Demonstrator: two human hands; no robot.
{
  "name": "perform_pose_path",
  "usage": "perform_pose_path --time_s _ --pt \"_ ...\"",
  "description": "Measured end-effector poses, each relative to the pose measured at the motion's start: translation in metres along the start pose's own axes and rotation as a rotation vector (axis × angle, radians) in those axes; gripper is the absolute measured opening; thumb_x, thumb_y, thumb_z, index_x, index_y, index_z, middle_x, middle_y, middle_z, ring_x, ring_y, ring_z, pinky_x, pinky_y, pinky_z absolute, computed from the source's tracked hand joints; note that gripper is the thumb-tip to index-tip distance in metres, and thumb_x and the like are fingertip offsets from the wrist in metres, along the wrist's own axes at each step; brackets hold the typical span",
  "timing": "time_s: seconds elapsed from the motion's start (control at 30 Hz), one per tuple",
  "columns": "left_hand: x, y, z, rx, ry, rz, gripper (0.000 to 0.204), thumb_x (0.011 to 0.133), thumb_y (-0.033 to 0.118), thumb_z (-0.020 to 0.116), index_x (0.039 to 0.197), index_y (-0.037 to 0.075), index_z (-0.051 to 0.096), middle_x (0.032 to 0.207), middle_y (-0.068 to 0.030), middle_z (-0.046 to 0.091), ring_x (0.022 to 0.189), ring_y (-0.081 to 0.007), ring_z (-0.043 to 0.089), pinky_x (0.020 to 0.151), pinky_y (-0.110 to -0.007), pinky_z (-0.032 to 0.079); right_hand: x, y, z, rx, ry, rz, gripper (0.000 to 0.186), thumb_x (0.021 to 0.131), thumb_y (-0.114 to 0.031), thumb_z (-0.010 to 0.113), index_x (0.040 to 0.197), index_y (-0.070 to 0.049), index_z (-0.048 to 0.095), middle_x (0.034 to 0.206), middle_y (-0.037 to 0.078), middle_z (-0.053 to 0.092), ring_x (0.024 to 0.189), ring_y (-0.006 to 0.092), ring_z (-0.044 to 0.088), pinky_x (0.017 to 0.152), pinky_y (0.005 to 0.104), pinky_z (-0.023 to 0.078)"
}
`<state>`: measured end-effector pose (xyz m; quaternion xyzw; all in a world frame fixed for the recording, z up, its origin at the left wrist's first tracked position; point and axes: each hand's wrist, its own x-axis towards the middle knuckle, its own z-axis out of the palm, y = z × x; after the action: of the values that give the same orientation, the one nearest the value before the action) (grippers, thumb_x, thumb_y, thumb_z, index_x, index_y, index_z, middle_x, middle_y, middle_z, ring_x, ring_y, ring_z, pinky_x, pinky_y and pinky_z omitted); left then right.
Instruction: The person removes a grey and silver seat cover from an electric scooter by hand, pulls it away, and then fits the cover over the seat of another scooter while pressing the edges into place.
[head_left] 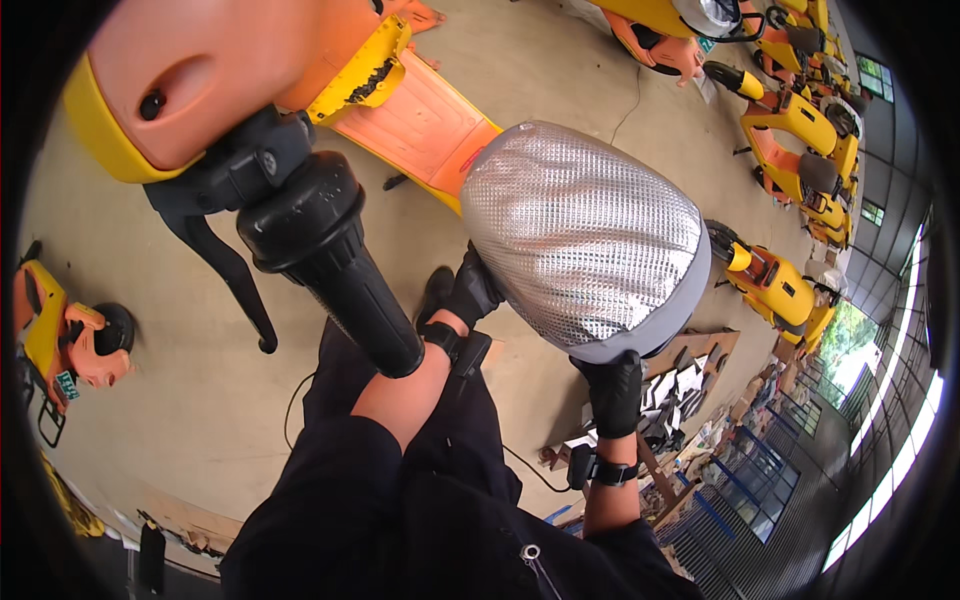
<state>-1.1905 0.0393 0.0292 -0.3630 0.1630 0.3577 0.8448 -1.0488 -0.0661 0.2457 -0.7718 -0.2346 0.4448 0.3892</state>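
Observation:
A quilted silver seat cover with a grey edge band (590, 235) sits over the seat of an orange and yellow scooter. My left hand (474, 292), in a black glove, grips the cover's near left side, its fingertips hidden beneath the edge. At the rear, my right hand (612, 390), also gloved in black, is closed on the grey band, with the fingers partly tucked under it. Close in front of me, the scooter's black handlebar grip (350, 270) and brake lever (225, 265) pass above my left forearm. The orange footboard (420, 115) lies ahead of the seat.
Several yellow and orange scooters stand around, among them one at the right (775, 285) and one at the left (75, 335). A wooden crate of scrap pieces (680, 385) is beyond my right hand. Blue-framed racks (750, 485) line the right wall.

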Motion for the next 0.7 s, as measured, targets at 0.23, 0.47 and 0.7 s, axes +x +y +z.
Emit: perform_pose_path --time_s 0.23,0.47,0.7 --pt "0.012 0.006 -0.075 0.461 0.011 0.065 0.037 0.093 0.031 0.039 0.119 0.006 0.049 0.118 -0.0093 0.053 0.102 -0.0221 0.053 0.089 -0.036 0.043 -0.008 -0.047 0.032 0.181 0.004 0.036 0.034 0.085 -0.017 0.059 0.111 0.002 0.049 0.098 0.012 0.059 0.083 0.0224 0.061 0.072 0.0367 0.054" --pt "0.004 -0.009 -0.059 0.929 0.285 0.222 0.031 0.093 0.031 0.039 0.109 0.006 0.051 0.101 -0.007 0.056 0.087 -0.0199 0.056 0.077 -0.033 0.047 0.016 -0.108 0.09 -0.312 -0.372 -0.327 0.028 0.072 -0.026 0.072 0.092 -0.007 0.066 0.086 0.01 0.066 0.077 0.0239 0.063 0.07 0.0313 0.048" --pt "-0.017 0.006 0.047 0.976 0.604 0.46 0.026 0.093 0.03 0.041 0.098 0.007 0.05 0.083 -0.0047 0.055 0.074 -0.0167 0.055 0.066 -0.028 0.048 0.062 -0.096 0.133 -0.388 -0.512 -0.817 0.04 0.074 -0.034 0.066 0.102 -0.006 0.06 0.083 0.011 0.06 0.087 0.0291 0.058 0.084 0.0394 0.042"
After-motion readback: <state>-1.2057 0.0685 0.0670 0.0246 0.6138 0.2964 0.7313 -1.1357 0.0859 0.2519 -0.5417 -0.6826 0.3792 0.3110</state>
